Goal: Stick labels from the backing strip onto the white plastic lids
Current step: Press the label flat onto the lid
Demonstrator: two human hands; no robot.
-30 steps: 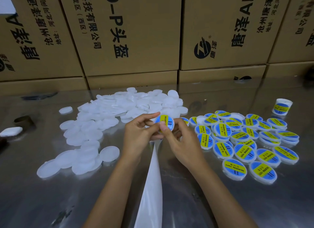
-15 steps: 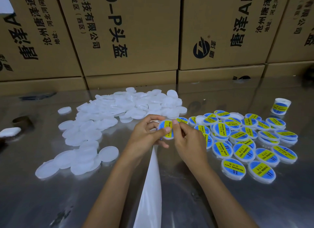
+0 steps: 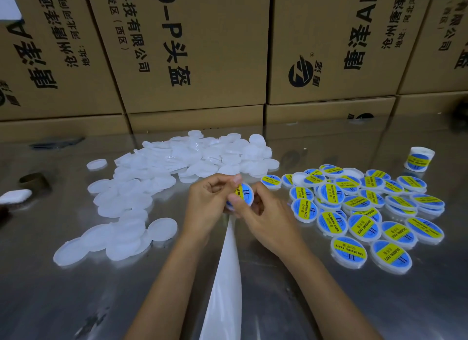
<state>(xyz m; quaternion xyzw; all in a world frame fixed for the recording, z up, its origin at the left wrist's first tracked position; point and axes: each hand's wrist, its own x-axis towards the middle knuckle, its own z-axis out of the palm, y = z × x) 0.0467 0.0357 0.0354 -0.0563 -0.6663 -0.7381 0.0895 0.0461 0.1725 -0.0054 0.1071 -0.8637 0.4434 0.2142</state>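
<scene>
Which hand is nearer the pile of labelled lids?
Right. The right hand sits beside the labelled lids, almost touching the nearest; the left hand lies beyond it, towards the blank lids.

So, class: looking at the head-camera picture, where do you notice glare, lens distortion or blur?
Head view: the shiny metal table mirrors the cardboard boxes and shows pale glare; wide-angle bending tilts the boxes outward at the edges; the labelled lid between both hands is readable, while the far roll of labels is softer.
</scene>
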